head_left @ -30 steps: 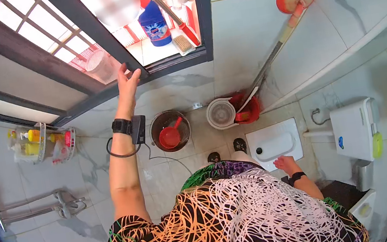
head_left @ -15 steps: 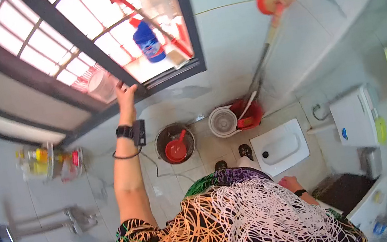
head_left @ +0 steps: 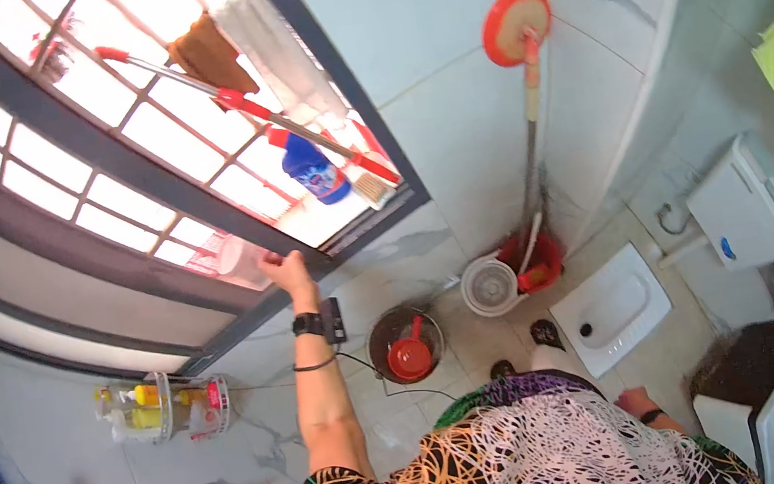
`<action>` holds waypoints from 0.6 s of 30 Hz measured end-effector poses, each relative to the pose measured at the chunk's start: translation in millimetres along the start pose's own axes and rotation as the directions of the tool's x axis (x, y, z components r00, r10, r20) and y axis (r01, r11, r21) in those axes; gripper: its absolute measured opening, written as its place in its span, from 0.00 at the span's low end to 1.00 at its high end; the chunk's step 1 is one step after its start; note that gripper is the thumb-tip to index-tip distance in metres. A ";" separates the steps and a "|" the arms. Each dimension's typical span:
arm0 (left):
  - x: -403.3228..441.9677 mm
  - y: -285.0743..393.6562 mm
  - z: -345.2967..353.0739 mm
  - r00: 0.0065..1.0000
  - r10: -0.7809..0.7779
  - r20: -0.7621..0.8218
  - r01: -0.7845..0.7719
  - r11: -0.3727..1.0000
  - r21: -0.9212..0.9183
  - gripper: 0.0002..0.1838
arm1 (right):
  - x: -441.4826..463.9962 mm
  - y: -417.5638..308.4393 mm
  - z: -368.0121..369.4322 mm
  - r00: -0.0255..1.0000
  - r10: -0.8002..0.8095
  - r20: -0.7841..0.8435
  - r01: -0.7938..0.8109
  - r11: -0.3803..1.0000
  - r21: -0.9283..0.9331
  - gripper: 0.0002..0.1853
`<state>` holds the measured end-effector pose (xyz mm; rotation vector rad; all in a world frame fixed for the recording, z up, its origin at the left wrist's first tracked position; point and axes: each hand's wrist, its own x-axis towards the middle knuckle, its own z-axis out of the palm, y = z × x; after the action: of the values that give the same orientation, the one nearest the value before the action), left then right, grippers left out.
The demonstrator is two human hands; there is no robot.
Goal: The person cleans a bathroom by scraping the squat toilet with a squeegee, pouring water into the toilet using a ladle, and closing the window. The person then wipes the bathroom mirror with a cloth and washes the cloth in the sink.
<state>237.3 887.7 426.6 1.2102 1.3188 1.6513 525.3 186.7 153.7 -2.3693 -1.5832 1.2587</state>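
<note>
Pale marbled wall tiles flank a dark grey framed glass window at 10 o'clock. At 9 o'clock, the left hand is half curled at its lower edge; whether pinching, I cannot tell. The right hand, 4 o'clock, has unclear grip. Handling the window seems underway; shifting it calls for steady sideways pressure.
</note>
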 end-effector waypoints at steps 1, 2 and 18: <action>19.6 -34.8 -6.2 0.994 0.105 0.002 -0.105 0.991 0.082 0.23 | -3.2 8.2 7.7 0.995 -0.085 -0.045 0.091 0.984 0.154 0.11; 13.0 -29.6 -2.8 0.997 0.068 0.025 -0.069 0.997 0.019 0.25 | -13.3 -10.9 -21.1 0.991 -0.013 0.135 0.022 0.998 -0.066 0.10; -81.6 12.7 104.8 0.950 0.213 0.228 -0.256 0.950 0.178 0.28 | 86.4 32.4 -75.5 0.860 0.422 0.288 -0.292 -0.056 0.955 0.13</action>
<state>363.4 844.0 424.2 1.6727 1.2766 1.5248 610.9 268.2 138.6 -1.6455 0.3087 1.4596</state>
